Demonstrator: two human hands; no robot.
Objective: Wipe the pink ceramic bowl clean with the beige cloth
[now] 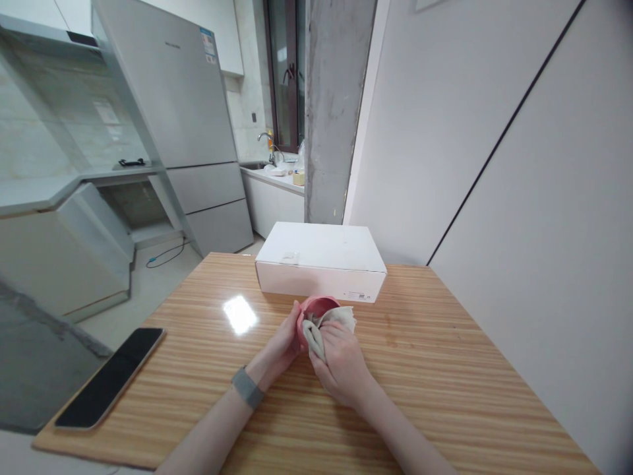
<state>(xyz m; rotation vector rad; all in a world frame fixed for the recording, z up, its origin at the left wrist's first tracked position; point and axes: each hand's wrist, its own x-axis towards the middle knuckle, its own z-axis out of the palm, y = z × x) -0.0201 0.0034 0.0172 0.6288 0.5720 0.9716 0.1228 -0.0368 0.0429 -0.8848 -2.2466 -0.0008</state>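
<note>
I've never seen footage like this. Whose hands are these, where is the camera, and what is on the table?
There is no machine here: these are a person's two bare hands, filmed by a camera worn on the head, looking forward and down. That is why the arms come in from the bottom edge. The left hand, with a grey band on its wrist, holds a small pink cup. The right hand grips a pale cloth that is tucked into the cup's mouth. They work above a wooden table. A closed white box lies just behind the cup, and a dark phone lies face up near the left edge. Behind is a kitchen with a fridge.
</note>
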